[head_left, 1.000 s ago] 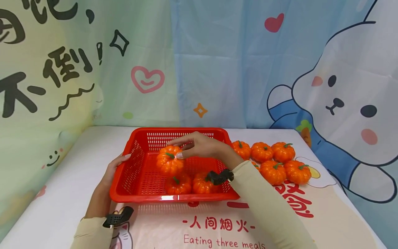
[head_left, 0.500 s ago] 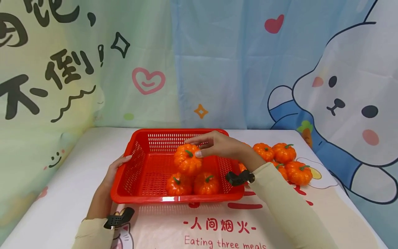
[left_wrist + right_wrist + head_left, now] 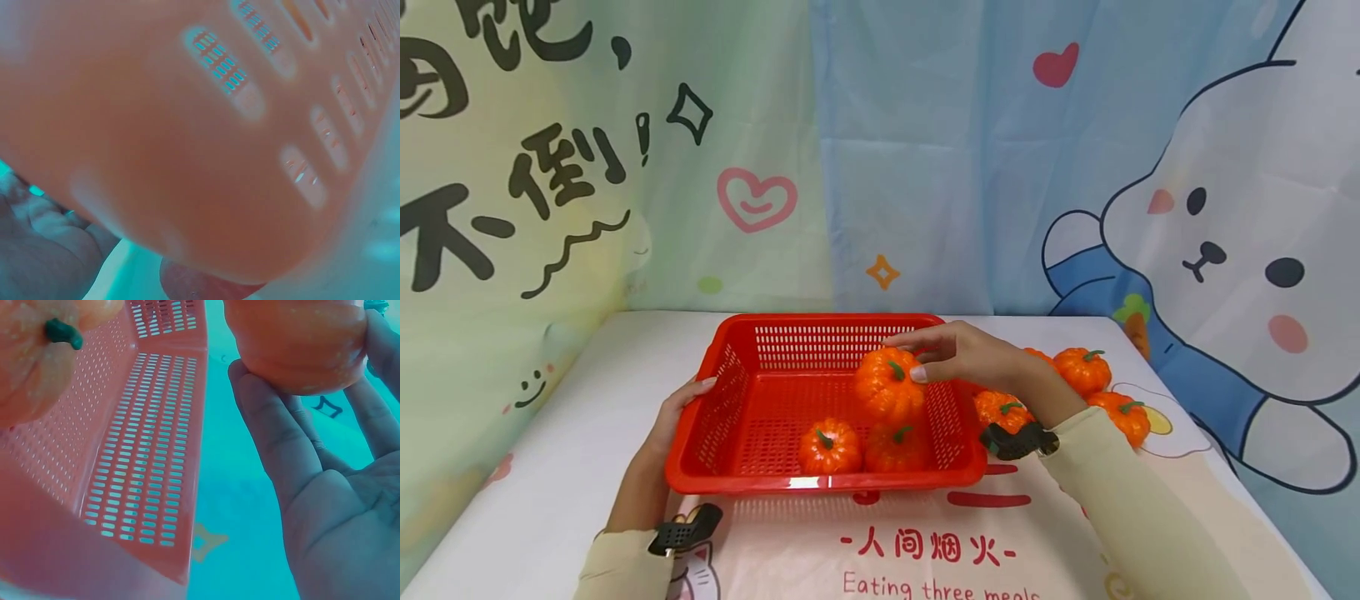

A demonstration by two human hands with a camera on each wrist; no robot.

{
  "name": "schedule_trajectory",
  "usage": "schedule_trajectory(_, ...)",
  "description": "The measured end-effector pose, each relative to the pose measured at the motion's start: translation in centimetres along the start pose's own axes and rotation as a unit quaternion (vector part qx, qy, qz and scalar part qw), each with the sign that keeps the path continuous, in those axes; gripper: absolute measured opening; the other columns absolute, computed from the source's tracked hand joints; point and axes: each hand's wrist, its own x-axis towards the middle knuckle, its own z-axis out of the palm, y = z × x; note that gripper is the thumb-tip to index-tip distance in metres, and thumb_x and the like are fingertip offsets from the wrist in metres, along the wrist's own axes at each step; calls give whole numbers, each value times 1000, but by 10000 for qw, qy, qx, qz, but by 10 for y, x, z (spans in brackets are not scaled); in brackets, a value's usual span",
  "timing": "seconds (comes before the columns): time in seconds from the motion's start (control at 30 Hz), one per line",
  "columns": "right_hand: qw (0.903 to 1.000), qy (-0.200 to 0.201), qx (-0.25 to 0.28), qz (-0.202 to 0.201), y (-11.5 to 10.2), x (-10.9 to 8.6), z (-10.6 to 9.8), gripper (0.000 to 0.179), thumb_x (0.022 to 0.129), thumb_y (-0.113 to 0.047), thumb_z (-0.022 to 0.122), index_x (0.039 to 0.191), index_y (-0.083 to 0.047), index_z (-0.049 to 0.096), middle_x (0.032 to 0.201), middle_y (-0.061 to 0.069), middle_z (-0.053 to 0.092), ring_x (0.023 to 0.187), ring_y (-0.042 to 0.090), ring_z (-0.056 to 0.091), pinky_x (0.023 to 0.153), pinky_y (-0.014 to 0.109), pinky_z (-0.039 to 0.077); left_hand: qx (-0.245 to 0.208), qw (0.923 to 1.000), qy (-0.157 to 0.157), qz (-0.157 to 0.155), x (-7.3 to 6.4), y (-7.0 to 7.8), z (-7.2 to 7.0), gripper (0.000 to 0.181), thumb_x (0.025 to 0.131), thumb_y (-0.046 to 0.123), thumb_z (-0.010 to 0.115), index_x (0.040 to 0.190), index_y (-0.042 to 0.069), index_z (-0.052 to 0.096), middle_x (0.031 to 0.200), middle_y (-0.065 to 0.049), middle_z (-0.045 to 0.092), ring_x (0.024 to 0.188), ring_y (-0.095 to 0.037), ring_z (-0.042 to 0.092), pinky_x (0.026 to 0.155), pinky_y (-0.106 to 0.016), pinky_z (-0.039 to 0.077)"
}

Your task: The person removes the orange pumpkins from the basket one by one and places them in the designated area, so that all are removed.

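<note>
My right hand (image 3: 966, 354) grips a small orange pumpkin (image 3: 891, 385) with a green stem, held above the right part of a red plastic basket (image 3: 760, 483). In the right wrist view the fingers curl round the pumpkin's side, level with the perforated wall. Two more pumpkins rest in the basket near its front wall: one lit pumpkin (image 3: 830, 447) and, right of it, a shaded pumpkin (image 3: 897, 450) under the held one. My left hand (image 3: 673, 408) holds the basket's left rim, fingertips over the edge. Basket wall fills most of the left wrist view.
Several pumpkins (image 3: 1082, 371) stand on the table right of the basket, partly hidden behind my right forearm. A printed mat (image 3: 940, 508) with red lettering lies in front. A cartoon curtain (image 3: 895, 167) hangs behind the table.
My right hand has moved right with the gripped pumpkin, from the basket's middle toward its right wall. My left hand stays on the rim, and the two pumpkins in the basket stay put.
</note>
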Motion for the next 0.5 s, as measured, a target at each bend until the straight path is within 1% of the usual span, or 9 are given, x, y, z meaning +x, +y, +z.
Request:
schedule_trajectory(0.07,10000,21,65,42,1,-5,0,48,92,-22,68,138,-20,56,141,4,51,128,29,45,95,45,49,2,10000,11,-19,-1,-1,0,42,104,32,34,141,17,23,117,-1,61,107,-27,64,93,-52,42)
schedule_trajectory(0.23,9998,49,171,17,7,-18,-3,48,93,-21,67,139,-17,55,141,6,50,128,29,45,94,44,50,56,9999,32,-77,-1,-1,1,43,104,33,35,143,18,23,120,-2,61,109,-27,63,94,-53,42)
schedule_trajectory(0.37,9996,34,290,66,12,-24,-6,48,94,-20,65,140,-16,54,140,7,51,125,30,47,93,48,50,9,10000,75,-54,-2,0,1,43,104,33,34,143,18,23,119,-2,61,107,-26,63,93,-52,43)
schedule_trajectory(0.5,9995,102,258,165,15,-30,-8,48,94,-21,65,140,-18,54,137,7,54,121,30,51,92,47,51,-59,10000,-10,-54,-2,1,1,42,104,32,32,143,18,22,117,-1,61,104,-24,64,93,-50,44)
